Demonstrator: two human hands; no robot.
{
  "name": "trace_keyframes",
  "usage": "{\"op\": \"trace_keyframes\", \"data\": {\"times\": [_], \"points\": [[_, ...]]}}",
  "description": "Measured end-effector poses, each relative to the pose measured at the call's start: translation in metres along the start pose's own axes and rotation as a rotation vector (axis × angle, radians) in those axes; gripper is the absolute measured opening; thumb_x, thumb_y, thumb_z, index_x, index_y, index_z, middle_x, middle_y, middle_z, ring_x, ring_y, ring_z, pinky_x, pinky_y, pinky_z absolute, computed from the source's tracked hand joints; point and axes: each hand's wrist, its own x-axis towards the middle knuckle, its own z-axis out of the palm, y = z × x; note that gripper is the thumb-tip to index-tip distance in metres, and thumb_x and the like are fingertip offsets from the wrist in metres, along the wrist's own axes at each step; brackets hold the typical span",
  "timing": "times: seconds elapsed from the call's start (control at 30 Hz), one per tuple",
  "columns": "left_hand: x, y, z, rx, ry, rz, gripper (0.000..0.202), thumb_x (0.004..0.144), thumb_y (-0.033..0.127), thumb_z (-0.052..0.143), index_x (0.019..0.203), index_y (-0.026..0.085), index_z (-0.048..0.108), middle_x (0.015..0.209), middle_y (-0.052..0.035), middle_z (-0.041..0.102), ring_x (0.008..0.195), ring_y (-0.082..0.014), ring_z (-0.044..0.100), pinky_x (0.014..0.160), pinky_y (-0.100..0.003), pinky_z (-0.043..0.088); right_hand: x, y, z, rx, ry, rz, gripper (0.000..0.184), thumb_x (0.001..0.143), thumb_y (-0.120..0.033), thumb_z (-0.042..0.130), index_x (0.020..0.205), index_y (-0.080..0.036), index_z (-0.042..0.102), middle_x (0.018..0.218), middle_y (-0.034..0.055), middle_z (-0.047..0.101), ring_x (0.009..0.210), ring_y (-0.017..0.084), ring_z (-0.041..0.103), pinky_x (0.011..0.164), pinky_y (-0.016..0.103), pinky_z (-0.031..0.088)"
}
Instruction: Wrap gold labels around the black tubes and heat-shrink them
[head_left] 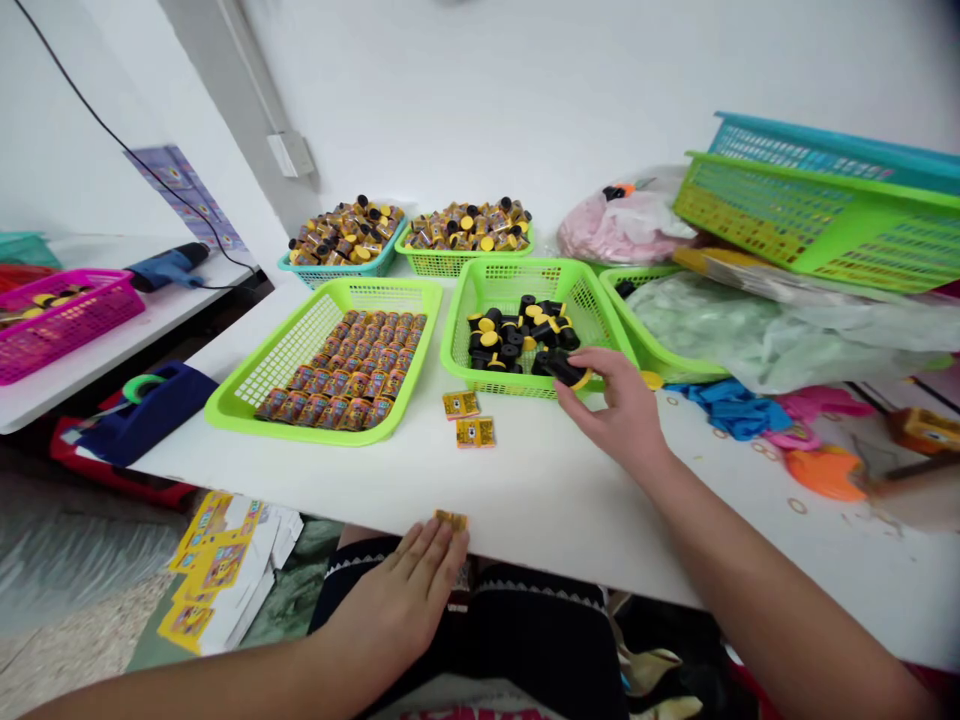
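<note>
My right hand (619,405) pinches a black piece with a yellow rim (566,370), at the front rim of a green basket (480,375). Inside that basket lie more black pieces with yellow caps (517,330). My left hand (420,580) lies stretched out at the table's front edge, its fingertips touching a small yellow printed sleeve (452,519); its thumb is hidden. Two more such sleeves, one upper (460,404) and one lower (475,432), lie flat before the baskets. To the left, another green basket (300,428) holds rows of wrapped small cylinders (352,370).
Behind stand a blue basket (337,270) and a green basket (442,263), both heaped with wrapped cylinders. At right are stacked baskets (817,215), plastic bags (765,330) and balloons (739,408). A blue tape dispenser (157,410) sits at the left edge.
</note>
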Motion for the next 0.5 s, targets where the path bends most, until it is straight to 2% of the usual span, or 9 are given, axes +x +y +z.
{"op": "trace_keyframes", "data": {"times": [0.1, 0.17, 0.23, 0.27, 0.33, 0.37, 0.43, 0.5], "points": [[0.014, -0.021, -0.021, -0.125, 0.027, 0.101, 0.044, 0.093, 0.003, 0.033, 0.129, 0.004, 0.058, 0.13, -0.0178, 0.065, 0.117, -0.0231, 0.066, 0.096, -0.032, 0.057, 0.0, -0.005, 0.0, -0.055, -0.056, -0.079, 0.026, 0.086, -0.023, 0.066, 0.11, -0.028, 0.06, 0.11, 0.0085, 0.068, 0.105, 0.026, 0.067, 0.093, 0.046, 0.055], [0.037, -0.042, -0.022, -0.269, 0.04, 0.193, 0.039, 0.097, 0.006, 0.037, 0.128, 0.009, 0.061, 0.134, -0.0156, 0.063, 0.125, -0.0216, 0.06, 0.107, -0.035, 0.05, -0.001, -0.005, 0.001, -0.059, -0.068, -0.094, 0.026, 0.087, -0.023, 0.065, 0.112, -0.028, 0.06, 0.112, 0.0087, 0.069, 0.106, 0.026, 0.067, 0.094, 0.047, 0.055], [0.067, -0.063, -0.012, -0.463, -0.002, 0.303, 0.032, 0.099, 0.011, 0.043, 0.118, 0.018, 0.068, 0.132, -0.0088, 0.066, 0.131, -0.0191, 0.055, 0.118, -0.039, 0.036, -0.002, -0.003, 0.002, -0.057, -0.065, -0.102, 0.026, 0.087, -0.022, 0.065, 0.113, -0.028, 0.06, 0.112, 0.009, 0.069, 0.106, 0.025, 0.067, 0.094, 0.046, 0.055], [0.081, -0.073, -0.004, -0.552, -0.039, 0.351, 0.029, 0.099, 0.012, 0.046, 0.107, 0.022, 0.072, 0.125, -0.0048, 0.07, 0.13, -0.0173, 0.056, 0.12, -0.038, 0.033, -0.002, -0.002, 0.002, -0.056, -0.062, -0.105, 0.027, 0.087, -0.022, 0.065, 0.113, -0.027, 0.06, 0.112, 0.0092, 0.068, 0.107, 0.025, 0.067, 0.094, 0.046, 0.055], [0.104, -0.088, 0.01, -0.638, -0.093, 0.391, 0.028, 0.098, 0.014, 0.05, 0.089, 0.025, 0.074, 0.111, -0.0003, 0.076, 0.124, -0.0153, 0.061, 0.119, -0.034, 0.034, -0.002, -0.001, 0.001, -0.053, -0.062, -0.113, 0.027, 0.087, -0.021, 0.065, 0.113, -0.027, 0.06, 0.112, 0.0095, 0.068, 0.107, 0.025, 0.066, 0.093, 0.045, 0.055], [0.111, -0.094, 0.013, -0.65, -0.104, 0.385, 0.027, 0.097, 0.015, 0.052, 0.086, 0.025, 0.074, 0.106, -0.0004, 0.078, 0.121, -0.0156, 0.063, 0.117, -0.034, 0.035, -0.002, -0.001, 0.001, -0.05, -0.063, -0.119, 0.027, 0.087, -0.02, 0.065, 0.113, -0.027, 0.06, 0.112, 0.0095, 0.068, 0.107, 0.024, 0.066, 0.093, 0.044, 0.055], [0.117, -0.101, 0.01, -0.639, -0.125, 0.345, 0.022, 0.096, 0.015, 0.054, 0.095, 0.025, 0.074, 0.105, -0.0039, 0.078, 0.125, -0.0188, 0.06, 0.116, -0.037, 0.036, -0.002, -0.002, -0.001, -0.047, -0.065, -0.127, 0.027, 0.087, -0.019, 0.065, 0.113, -0.027, 0.061, 0.112, 0.0092, 0.068, 0.107, 0.023, 0.067, 0.093, 0.043, 0.055], [0.115, -0.104, -0.004, -0.601, -0.17, 0.319, 0.028, 0.094, 0.013, 0.056, 0.116, 0.026, 0.068, 0.113, -0.0067, 0.075, 0.136, -0.0218, 0.05, 0.117, -0.042, 0.033, -0.002, -0.003, -0.001, -0.045, -0.064, -0.138, 0.026, 0.087, -0.017, 0.065, 0.112, -0.026, 0.062, 0.111, 0.009, 0.068, 0.106, 0.023, 0.067, 0.093, 0.041, 0.055]]}}
